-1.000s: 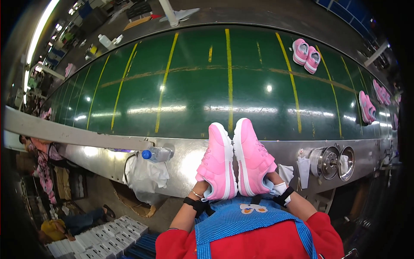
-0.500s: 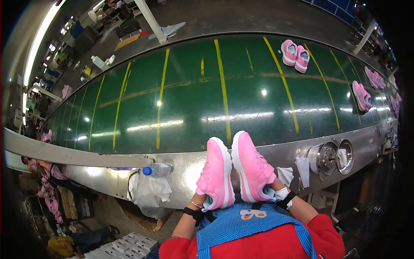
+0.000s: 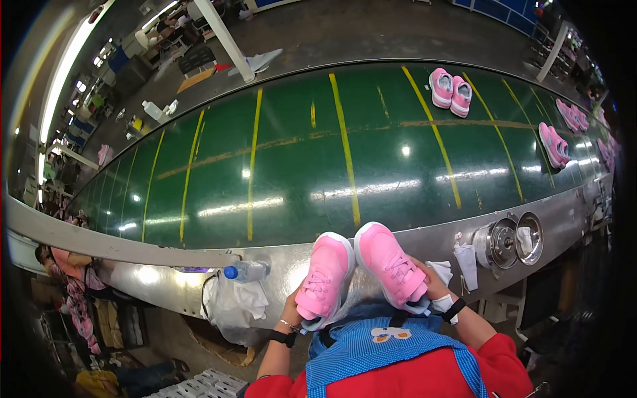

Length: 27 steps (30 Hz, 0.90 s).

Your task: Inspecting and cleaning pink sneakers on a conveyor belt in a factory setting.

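Fingers of the left hand [image 3: 292, 310] clamp the left pink shoe [image 3: 325, 275]; those of the right hand [image 3: 434, 285] clamp the right pink shoe [image 3: 390, 262]. Both are held over the metal tabletop [image 3: 288, 257], toes toward the green belt [image 3: 292, 169]. A blue-capped bottle [image 3: 249, 271] lies to the left.

Pink shoes [image 3: 458, 97] are carried by the green belt [image 3: 292, 176], beyond and right of the bottle [image 3: 248, 271]. The bottle is laid on the metal ledge [image 3: 289, 268]; a pot [image 3: 495, 245] is set well to its right.
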Available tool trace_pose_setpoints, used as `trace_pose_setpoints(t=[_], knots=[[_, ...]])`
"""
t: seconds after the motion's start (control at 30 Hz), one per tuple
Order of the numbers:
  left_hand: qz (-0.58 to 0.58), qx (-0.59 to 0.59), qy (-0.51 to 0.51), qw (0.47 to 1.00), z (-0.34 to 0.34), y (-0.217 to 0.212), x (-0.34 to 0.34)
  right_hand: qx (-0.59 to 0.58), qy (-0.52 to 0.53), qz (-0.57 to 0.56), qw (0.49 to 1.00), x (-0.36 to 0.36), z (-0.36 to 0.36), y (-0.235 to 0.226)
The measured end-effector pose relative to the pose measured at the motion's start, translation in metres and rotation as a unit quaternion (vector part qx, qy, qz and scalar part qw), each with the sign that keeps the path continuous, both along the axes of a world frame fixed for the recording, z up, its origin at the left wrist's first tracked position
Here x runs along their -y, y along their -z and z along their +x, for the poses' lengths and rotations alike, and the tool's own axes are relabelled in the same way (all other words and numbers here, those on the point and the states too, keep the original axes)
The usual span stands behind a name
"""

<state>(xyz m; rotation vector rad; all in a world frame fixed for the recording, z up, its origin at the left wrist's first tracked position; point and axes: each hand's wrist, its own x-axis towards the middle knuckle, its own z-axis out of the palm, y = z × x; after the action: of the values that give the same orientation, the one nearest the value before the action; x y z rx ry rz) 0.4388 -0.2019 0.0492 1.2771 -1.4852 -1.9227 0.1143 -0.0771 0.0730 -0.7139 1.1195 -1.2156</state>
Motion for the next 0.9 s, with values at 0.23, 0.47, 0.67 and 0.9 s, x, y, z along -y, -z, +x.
trace_pose_setpoints(t=[0.23,0.47,0.67,0.9], knots=[[-0.125,0.056,-0.002,0.991,0.011,-0.008,-0.001,-0.25,0.035,-0.089,0.963,-0.006,0.003,-0.003],[-0.263,0.102,-0.032,0.959,0.019,0.001,-0.005,-0.386,0.063,-0.12,0.913,-0.005,0.016,-0.008],[-0.366,0.191,-0.032,0.91,0.016,-0.013,-0.015,-0.507,0.073,-0.096,0.854,-0.007,0.025,-0.008],[-0.389,0.334,-0.036,0.858,-0.008,-0.018,-0.031,-0.623,0.057,-0.028,0.78,0.003,0.053,-0.032]])
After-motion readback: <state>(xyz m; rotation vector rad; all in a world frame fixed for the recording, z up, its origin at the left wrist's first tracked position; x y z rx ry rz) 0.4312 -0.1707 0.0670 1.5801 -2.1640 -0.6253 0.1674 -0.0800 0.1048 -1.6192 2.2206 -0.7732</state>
